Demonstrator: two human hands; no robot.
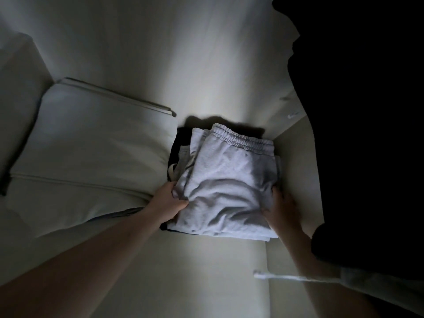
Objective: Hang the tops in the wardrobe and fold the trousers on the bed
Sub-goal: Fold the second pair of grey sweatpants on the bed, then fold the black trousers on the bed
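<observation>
Lying folded on the pale cream bed (206, 271), the light grey sweatpants with an elastic waistband (226, 187) rest on top of a dark folded garment (177, 145), just right of a cream pillow (91, 157). Left hand (168, 204) grips the near-left edge of the sweatpants, thumb on top pinching a bunch of fabric, fingers tucked beneath. Right hand (283, 208) lies against the near-right edge, fingers pressed into the cloth; whether they curl under it cannot be told in the dim light.
</observation>
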